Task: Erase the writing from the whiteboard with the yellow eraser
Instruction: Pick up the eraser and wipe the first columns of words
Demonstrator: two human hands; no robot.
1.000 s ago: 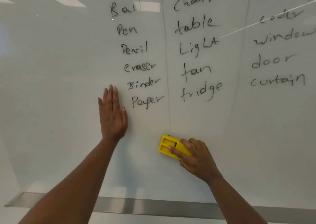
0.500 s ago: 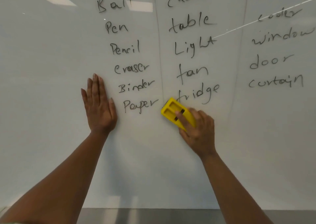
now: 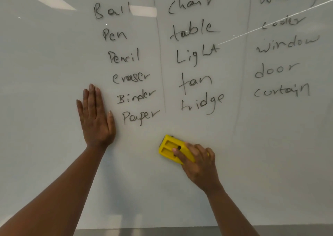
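Observation:
The whiteboard (image 3: 270, 154) fills the view, with three columns of black handwritten words (image 3: 198, 55) split by thin vertical lines. My right hand (image 3: 200, 165) grips the yellow eraser (image 3: 171, 148) and presses it flat on the board below "fridge" and right of "Paper". The divider line between the left and middle columns ends just above the eraser, near "Paper". My left hand (image 3: 95, 116) lies flat on the board, fingers up and together, just left of "Binder" and "Paper".
A grey ledge (image 3: 144, 232) runs along the board's bottom edge. Ceiling lights reflect in the board at the upper left. A thin bright line (image 3: 270, 22) crosses the upper right over the third column.
The eraser rose to just under "fridge" half a second ago, then came back down. The lower part of the divider line is gone. My left hand stays planted.

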